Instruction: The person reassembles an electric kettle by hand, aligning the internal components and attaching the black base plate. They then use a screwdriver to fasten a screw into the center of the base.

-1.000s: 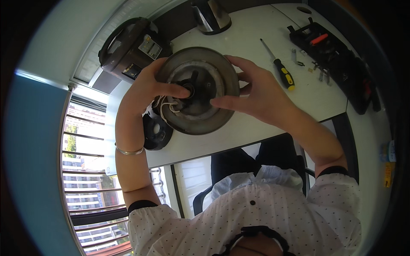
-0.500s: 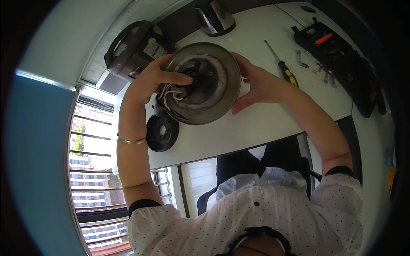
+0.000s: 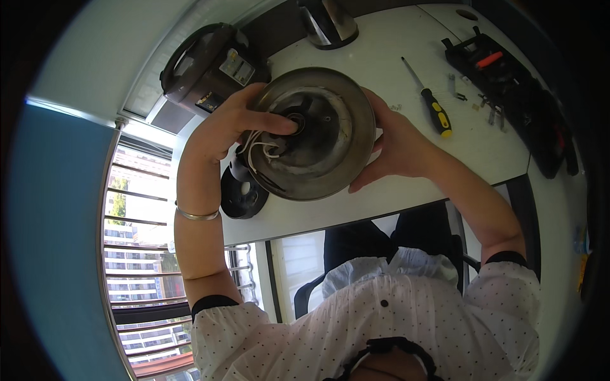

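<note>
Over the desk I hold a round metal kettle body [image 3: 337, 171], its underside turned up. White wires and a dark round fitting show in its recessed bottom. My left hand [image 3: 244, 124] grips the left rim, with the thumb pressed on the fitting near the centre. On the other side my right hand [image 3: 397, 146] curves round the rim, thumb low and fingers partly hidden behind the metal. A round black plastic base cover [image 3: 244, 202] lies on the desk below my left wrist, partly covered by the kettle body.
A dark rice cooker [image 3: 213, 66] stands at the far left, and a steel and black kettle [image 3: 327, 24] at the back. To the right lie a black and yellow screwdriver [image 3: 436, 113], small metal parts [image 3: 492, 111] and an open black tool case [image 3: 515, 95] on the white desk [image 3: 381, 47].
Both hands and the kettle body have shifted slightly right and toward me. More of the black cover is now hidden behind it. My grip looks the same.
</note>
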`<control>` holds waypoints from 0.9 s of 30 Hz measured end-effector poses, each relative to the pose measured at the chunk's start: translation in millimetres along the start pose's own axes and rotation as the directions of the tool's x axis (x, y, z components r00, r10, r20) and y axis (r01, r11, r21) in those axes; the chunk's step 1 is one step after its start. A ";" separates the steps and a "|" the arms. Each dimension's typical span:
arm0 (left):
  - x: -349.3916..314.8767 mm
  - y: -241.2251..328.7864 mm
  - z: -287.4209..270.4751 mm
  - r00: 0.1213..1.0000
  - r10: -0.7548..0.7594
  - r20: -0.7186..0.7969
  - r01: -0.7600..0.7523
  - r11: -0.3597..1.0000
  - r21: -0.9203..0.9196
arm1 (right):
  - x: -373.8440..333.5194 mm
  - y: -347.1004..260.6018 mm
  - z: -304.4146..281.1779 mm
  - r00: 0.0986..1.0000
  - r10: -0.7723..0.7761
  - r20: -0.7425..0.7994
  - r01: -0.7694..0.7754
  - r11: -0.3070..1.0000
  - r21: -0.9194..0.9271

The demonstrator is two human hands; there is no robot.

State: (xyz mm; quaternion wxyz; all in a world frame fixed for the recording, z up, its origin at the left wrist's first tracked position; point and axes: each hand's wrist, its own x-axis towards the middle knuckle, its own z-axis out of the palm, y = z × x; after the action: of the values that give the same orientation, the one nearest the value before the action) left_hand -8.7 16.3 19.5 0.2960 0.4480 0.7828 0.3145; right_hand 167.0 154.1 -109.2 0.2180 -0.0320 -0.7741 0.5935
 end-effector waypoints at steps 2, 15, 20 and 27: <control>2.6 1.2 -1.5 1.000 -0.030 -0.002 0.030 0.998 0.050 | -3.1 1.8 0.7 1.000 0.003 0.003 -0.003 1.000 0.012; 15.9 9.4 -3.7 0.992 -0.106 0.071 0.103 0.994 0.043 | -7.3 -14.6 -35.0 0.990 0.109 0.086 -0.100 0.990 -0.103; 20.9 -2.1 -7.6 0.991 -0.123 0.048 0.121 0.992 0.039 | -7.4 -20.7 -53.0 0.965 -0.192 -0.177 0.144 0.956 -0.255; 15.8 0.0 -4.3 0.987 -0.161 0.031 0.159 0.986 0.042 | 9.0 -49.3 -44.5 0.853 -0.517 0.074 0.427 0.610 -0.668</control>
State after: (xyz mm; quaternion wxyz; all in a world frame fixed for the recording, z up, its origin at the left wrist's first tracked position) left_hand -18.6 29.3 19.4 0.3246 0.3947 0.8172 0.2664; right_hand 185.9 182.6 -51.6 0.3891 0.0606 -0.8978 0.1971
